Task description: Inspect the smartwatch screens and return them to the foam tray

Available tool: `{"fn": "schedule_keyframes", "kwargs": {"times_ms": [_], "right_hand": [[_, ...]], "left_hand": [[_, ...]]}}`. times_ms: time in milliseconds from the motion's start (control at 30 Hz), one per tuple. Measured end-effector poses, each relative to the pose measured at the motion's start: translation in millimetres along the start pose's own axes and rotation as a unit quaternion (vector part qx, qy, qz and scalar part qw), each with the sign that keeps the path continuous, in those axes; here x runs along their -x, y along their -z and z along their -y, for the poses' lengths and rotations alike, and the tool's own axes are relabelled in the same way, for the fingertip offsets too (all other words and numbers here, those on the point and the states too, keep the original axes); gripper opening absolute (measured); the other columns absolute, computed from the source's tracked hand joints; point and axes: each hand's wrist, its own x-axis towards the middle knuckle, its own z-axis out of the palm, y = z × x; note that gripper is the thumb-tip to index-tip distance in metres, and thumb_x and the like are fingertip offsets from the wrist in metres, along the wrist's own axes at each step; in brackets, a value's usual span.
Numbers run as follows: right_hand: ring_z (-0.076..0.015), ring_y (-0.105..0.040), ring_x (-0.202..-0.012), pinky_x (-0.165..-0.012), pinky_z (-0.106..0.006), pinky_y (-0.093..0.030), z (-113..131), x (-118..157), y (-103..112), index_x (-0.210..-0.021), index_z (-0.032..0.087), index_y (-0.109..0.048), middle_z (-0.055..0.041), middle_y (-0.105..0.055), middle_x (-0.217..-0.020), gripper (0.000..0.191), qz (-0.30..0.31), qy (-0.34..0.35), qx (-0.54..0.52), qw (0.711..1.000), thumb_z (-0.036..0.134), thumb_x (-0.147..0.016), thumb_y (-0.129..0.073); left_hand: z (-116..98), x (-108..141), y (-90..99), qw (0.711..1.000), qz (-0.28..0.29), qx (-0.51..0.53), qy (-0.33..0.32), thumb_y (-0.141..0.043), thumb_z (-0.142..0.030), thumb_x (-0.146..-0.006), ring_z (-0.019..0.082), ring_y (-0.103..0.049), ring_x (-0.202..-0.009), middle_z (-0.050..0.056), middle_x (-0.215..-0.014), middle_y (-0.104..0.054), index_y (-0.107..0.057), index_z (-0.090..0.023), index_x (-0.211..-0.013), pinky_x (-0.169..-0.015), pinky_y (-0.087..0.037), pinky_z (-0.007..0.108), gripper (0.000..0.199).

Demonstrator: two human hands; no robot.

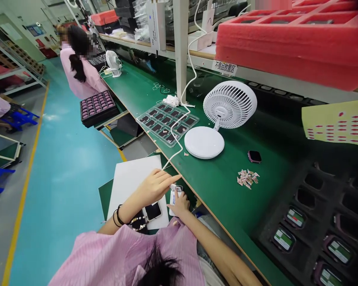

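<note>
Left hand (158, 184): fingers extended, grip not discernible. Right hand (181, 203): fingers on white blue-lettered item (172, 200), near table (210, 190) edge; hold uncertain. Phone (153, 211): on white board (128, 180).

White piece (172, 199), 6 o'clock: partly hidden under the right hand (181, 203); print too small to read. Left hand (157, 184), 7 o'clock: can't tell if touching it. Black tray (314, 227), 4 o'clock: cut by right and bottom edges. Red foam (283, 57), 2 o'clock: cut top and right. Co-worker (79, 75), 10 o'clock: head blurred.
</note>
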Motion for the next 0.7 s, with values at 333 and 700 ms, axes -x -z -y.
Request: {"fn": "schedule_keyframes", "kwargs": {"times_ms": [333,700], "right_hand": [[-0.0286,-0.059,-0.107,-0.086,-0.034,-0.045,-33.5,-0.6,16.0,-0.150,0.016,-0.010,-0.0198,-0.048,-0.130,0.111,0.010,0.023,-0.070,0.997,0.018,-0.059,-0.073],[-0.0341,-0.056,-0.115,-0.085,-0.043,-0.053,-39.9,144.2,96.8,-0.149,0.017,-0.007,-0.0171,-0.050,-0.132,0.106,-0.315,0.310,-0.156,0.883,0.021,-0.059,-0.063]], "left_hand": [[-2.6,-0.6,-3.1,0.997,-0.053,0.062,-0.001,-0.036,-0.011,-0.095,0.015,-0.064,-0.096,0.003,-0.092,-0.071,-0.034,-0.016,-0.139,-0.111,-0.031,0.049,0.045],[9.1,-52.3,28.1,0.990,-0.059,0.123,-0.020,-0.040,-0.026,-0.098,0.013,-0.057,-0.066,0.001,-0.073,-0.065,-0.059,-0.016,-0.112,-0.078,-0.049,0.032,0.026]]}}
